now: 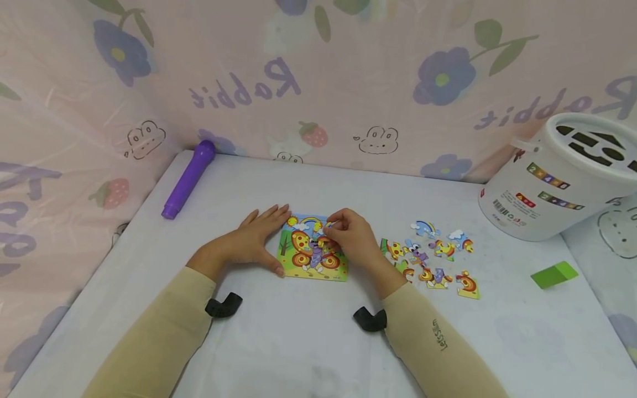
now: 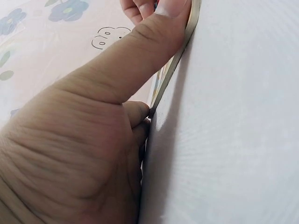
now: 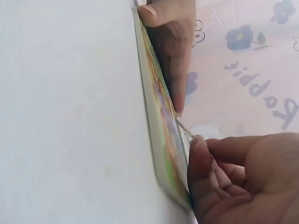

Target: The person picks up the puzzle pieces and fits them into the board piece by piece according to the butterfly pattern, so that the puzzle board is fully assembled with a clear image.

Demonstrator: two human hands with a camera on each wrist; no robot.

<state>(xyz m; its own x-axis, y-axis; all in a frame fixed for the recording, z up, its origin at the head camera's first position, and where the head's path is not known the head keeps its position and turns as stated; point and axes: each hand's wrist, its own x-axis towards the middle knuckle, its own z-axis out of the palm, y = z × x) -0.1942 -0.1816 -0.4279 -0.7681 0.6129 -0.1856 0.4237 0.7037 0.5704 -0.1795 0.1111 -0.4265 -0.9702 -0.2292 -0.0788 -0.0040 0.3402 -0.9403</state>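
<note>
A butterfly jigsaw puzzle board (image 1: 313, 271) lies flat on the white table, its thick edge showing in the right wrist view. My left hand (image 1: 254, 237) rests along its left side with fingers extended, the thumb (image 2: 154, 46) on the near left corner. At the board's upper right, my right hand (image 1: 352, 235) pinches a thin puzzle piece (image 3: 185, 129) between thumb and fingertips. That piece is tilted up from the board and mostly hidden by the fingers. Right of this hand lie several loose puzzle pieces (image 1: 438, 277) with rainbow, dog and butterfly-wing parts.
A purple stick with a rounded end (image 1: 188, 179) lies at the back left. At the back right stands a white lidded bucket (image 1: 544, 182) with shaped slots. A green card (image 1: 554, 275) sits near the right edge. Patterned curtains (image 1: 343, 99) border the table.
</note>
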